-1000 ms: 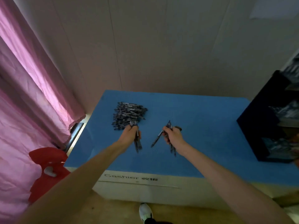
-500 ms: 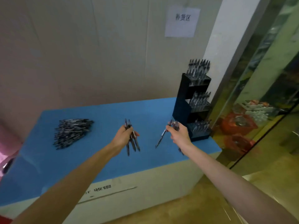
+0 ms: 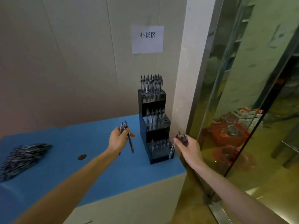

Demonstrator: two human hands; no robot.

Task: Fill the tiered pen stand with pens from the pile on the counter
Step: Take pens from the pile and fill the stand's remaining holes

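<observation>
Blue counter (image 3: 97, 167), stand end: your left hand (image 3: 117, 140) and right hand (image 3: 188, 148) are each gripping pens, now swung over from the pile (image 3: 22, 156) to the pen stand (image 3: 154, 125). Bottom tier is showing free holes; loading comes next.
</observation>
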